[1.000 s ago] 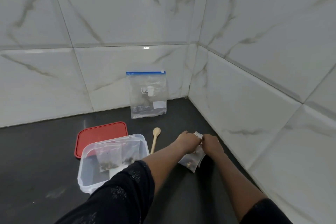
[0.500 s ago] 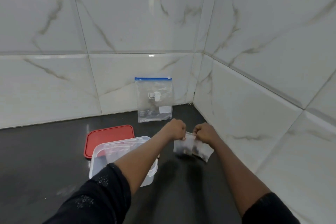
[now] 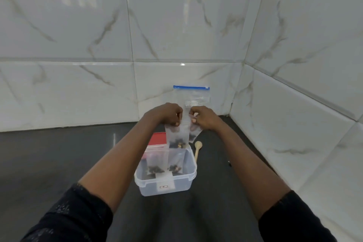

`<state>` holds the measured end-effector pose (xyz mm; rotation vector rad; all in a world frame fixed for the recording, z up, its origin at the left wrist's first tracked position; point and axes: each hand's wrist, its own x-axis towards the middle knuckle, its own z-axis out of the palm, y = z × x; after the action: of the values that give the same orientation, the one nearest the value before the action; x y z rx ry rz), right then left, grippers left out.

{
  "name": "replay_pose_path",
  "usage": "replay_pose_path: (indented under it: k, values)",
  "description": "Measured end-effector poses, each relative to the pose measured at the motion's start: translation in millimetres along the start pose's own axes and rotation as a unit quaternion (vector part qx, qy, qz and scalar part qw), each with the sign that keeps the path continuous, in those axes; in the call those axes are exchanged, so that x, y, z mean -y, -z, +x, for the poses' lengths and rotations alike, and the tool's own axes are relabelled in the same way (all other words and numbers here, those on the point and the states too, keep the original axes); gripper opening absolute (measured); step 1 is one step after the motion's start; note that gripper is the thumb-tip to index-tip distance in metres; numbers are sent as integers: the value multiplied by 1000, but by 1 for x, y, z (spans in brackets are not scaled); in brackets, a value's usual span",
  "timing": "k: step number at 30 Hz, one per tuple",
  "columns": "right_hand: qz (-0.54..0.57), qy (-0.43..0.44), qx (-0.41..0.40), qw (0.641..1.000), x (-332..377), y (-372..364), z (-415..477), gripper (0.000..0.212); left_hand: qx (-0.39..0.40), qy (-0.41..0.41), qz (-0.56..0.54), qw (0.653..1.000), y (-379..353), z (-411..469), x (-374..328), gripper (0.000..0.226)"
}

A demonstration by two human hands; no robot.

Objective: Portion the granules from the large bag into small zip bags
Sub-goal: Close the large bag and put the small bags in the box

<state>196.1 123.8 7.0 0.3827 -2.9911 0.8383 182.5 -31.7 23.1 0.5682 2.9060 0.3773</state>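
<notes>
Head view: pinching the small zip bag (image 3: pixel 176 136) by its top with left hand (image 3: pixel 168 114) and right hand (image 3: pixel 204 117), now up off the bench (image 3: pixel 59 155) over the tub (image 3: pixel 165 189), so probably sealed, drop-in next.

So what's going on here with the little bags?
Someone is packing dark granules into little bags. The left hand and the right hand pinch the top of a small zip bag, holding it up above a clear tub. Two filled bags stand inside the tub. The large bag leans on the wall behind. A wooden spoon lies right of the tub, and a red lid lies behind it.
</notes>
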Motion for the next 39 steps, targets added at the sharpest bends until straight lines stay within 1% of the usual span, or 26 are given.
replay_pose_path:
  k: [2, 4, 8, 13, 15, 17, 19, 22, 24, 26, 29, 32, 34, 37, 39]
  values:
    - [-36, 8, 42, 998, 10, -11, 1, 24, 27, 20, 11, 999, -6, -9, 15, 19]
    - [-71, 12, 92, 993, 17, -26, -1, 30, 70, 34, 15, 997, -18, -18, 31, 26]
    - [-87, 10, 167, 982, 18, -61, -6, 28, 127, 48, 26, 990, -50, -31, 53, 29]
    - [-123, -2, 201, 972, 14, -96, -10, 30, 160, 60, 34, 985, -83, -39, 62, 32]
    - [-140, 2, 175, 975, 12, -105, -13, 27, 145, 60, 42, 987, -92, -39, 65, 33]
    - [-123, 8, 121, 985, 8, -111, -14, 18, 104, 57, 37, 992, -95, -37, 68, 30]
    - [-98, 7, 64, 993, 6, -110, -13, 18, 56, 51, 18, 997, -92, -31, 69, 23]
    - [-70, -1, -5, 998, 4, -98, -12, 19, -21, 19, 8, 1000, -83, -22, 57, 13]
    - [-49, -17, -37, 998, 0, -88, -12, 20, -69, -12, -17, 997, -79, -12, 43, 11]
    - [-43, -48, -61, 996, -9, -78, -13, 20, -90, -35, -52, 994, -81, 2, 25, 12]
    - [-25, -108, -87, 990, -37, -67, -17, 20, -81, -44, -97, 991, -89, 23, -9, 15]
    - [-6, -180, -112, 977, -86, -60, -22, 19, -60, -50, -146, 986, -106, 42, -47, 18]
    - [-29, -219, -102, 970, -120, -56, -27, 20, -29, -54, -159, 985, -121, 57, -67, 23]
    - [-77, -274, -77, 956, -169, -51, -40, 22, 18, -44, -161, 986, -145, 81, -90, 31]
    - [-89, -302, -70, 947, -201, -49, -47, 25, 47, -35, -158, 986, -158, 96, -105, 36]
